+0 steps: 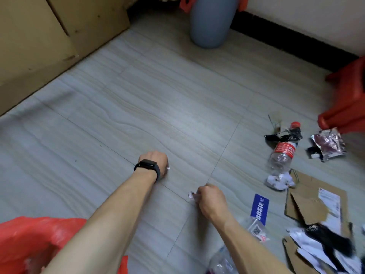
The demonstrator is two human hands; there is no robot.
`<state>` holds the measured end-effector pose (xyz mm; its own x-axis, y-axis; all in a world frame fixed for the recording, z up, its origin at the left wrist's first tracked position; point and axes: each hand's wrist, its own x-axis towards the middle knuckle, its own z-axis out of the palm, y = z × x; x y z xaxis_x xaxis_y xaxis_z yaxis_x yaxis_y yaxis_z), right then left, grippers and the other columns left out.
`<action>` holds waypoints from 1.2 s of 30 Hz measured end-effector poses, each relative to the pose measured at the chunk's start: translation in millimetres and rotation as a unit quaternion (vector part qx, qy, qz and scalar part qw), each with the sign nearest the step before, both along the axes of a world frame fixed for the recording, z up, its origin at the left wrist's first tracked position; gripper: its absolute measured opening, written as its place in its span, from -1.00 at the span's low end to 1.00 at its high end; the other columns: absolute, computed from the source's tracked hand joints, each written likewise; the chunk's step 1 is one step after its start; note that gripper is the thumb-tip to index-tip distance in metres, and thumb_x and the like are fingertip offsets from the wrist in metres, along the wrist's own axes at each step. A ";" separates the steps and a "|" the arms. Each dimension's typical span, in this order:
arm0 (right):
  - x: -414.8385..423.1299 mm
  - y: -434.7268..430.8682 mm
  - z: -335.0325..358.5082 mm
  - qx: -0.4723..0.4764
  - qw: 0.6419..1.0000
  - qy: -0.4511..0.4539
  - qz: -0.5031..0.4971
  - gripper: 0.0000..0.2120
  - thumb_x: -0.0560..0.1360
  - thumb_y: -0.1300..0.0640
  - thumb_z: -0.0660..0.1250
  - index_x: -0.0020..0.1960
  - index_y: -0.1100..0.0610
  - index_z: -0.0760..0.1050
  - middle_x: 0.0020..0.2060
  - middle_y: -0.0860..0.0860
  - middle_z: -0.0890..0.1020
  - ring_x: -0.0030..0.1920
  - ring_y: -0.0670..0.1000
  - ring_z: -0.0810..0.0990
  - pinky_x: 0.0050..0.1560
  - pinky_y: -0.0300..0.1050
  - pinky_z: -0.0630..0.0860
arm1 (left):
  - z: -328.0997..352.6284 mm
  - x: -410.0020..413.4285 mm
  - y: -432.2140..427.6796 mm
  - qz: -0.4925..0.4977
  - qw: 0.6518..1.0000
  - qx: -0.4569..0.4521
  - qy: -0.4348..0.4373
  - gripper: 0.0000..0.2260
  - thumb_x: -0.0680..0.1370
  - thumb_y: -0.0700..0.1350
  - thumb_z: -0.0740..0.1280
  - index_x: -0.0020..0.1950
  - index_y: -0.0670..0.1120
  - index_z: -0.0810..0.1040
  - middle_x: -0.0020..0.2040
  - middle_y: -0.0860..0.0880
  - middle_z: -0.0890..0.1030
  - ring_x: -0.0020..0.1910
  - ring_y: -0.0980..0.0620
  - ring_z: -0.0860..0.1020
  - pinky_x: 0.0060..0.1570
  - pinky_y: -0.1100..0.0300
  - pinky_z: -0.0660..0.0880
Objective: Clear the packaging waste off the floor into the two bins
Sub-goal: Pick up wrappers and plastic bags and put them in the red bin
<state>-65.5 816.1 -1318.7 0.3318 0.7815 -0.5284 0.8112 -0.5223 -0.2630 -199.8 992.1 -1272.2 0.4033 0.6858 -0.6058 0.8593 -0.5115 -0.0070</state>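
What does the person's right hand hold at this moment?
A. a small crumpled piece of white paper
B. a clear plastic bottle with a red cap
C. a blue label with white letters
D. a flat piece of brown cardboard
A: the fingers of the right hand are curled round the small crumpled piece of white paper, which sticks out beside the knuckles.

We see pale grey, wood-grained floor tiles [158,95] across the frame, a cream wall [306,16] with black skirting [286,41] upper right, cardboard boxes [39,36] upper left, and a red plastic stool [347,99] at the right edge.
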 end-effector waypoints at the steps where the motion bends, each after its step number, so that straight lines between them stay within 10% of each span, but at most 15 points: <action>1: 1.7 -2.9 17.2 -0.079 0.997 0.007 0.011 -0.64 0.56 -0.12 0.33 -0.01 0.18 0.66 -0.03 0.15 0.66 0.02 0.21 0.64 -0.09 -0.10 0.49 | 12.3 0.3 -11.0 -0.019 1.000 -0.004 -0.008 -0.77 0.63 0.04 0.27 0.24 0.08 0.63 0.23 -0.06 0.62 0.19 -0.14 0.59 0.06 0.09 0.50; 8: -10.1 -9.4 190.7 -0.198 0.970 -0.036 0.135 -0.84 0.36 -0.01 0.36 -0.34 0.04 0.53 -0.46 -0.02 0.49 -0.40 -0.03 0.47 -0.34 -0.21 0.48 | 148.8 -40.2 -66.4 -0.049 0.990 -0.013 -0.132 -0.77 0.59 0.07 0.27 0.12 0.07 0.68 -0.14 0.00 0.73 -0.06 -0.01 0.66 -0.17 0.24 0.51; 15: -91.5 -0.9 308.8 0.129 0.984 0.068 0.098 -0.71 0.40 -0.14 0.50 0.00 0.03 0.65 -0.14 0.02 0.71 -0.12 0.06 0.67 -0.16 -0.13 0.56 | 229.0 -172.8 -127.9 0.012 0.961 0.177 -0.211 -0.73 0.62 0.22 0.20 0.22 0.21 0.59 0.10 0.06 0.68 0.12 -0.08 0.61 -0.11 0.12 0.49; 22: -223.6 -31.8 290.1 0.193 0.955 0.181 0.133 -0.72 0.43 -0.08 0.49 0.05 0.06 0.67 -0.08 0.01 0.72 -0.07 0.02 0.65 -0.15 -0.14 0.51 | 220.8 -298.9 -185.8 0.161 0.956 0.176 -0.170 -0.73 0.58 0.18 0.21 0.26 0.25 0.52 0.20 0.09 0.64 0.19 -0.06 0.59 0.03 0.07 0.52; 26: -257.8 -53.7 265.4 0.167 0.944 0.252 0.130 -0.51 0.43 0.06 0.49 0.34 0.04 0.55 0.28 -0.09 0.60 0.25 -0.05 0.58 0.20 -0.24 0.46 | 191.8 -342.1 -209.6 0.248 0.940 0.138 -0.188 -0.42 0.49 0.16 0.30 0.50 0.27 0.25 0.50 0.10 0.33 0.45 -0.04 0.33 0.34 0.03 0.38; 30: -256.7 -78.1 237.4 0.193 0.967 0.164 0.030 -0.41 0.41 0.03 0.42 0.42 0.01 0.42 0.33 0.01 0.50 0.32 0.07 0.49 0.26 -0.09 0.43 | 157.0 -362.2 -227.6 0.419 0.883 0.141 -0.160 -0.27 0.53 0.07 0.31 0.60 0.16 0.01 0.58 -0.17 0.03 0.47 -0.30 0.21 0.39 -0.14 0.30; 36: -223.4 -107.8 213.9 0.087 0.992 0.084 -0.034 -0.58 0.49 0.10 0.24 0.32 0.09 0.28 0.02 0.17 0.64 0.02 0.24 0.60 -0.10 -0.03 0.46 | 147.7 -332.0 -213.1 0.466 0.843 0.083 -0.257 -0.28 0.53 0.07 0.30 0.61 0.14 0.00 0.48 -0.17 0.24 0.31 -0.31 0.43 0.29 -0.11 0.42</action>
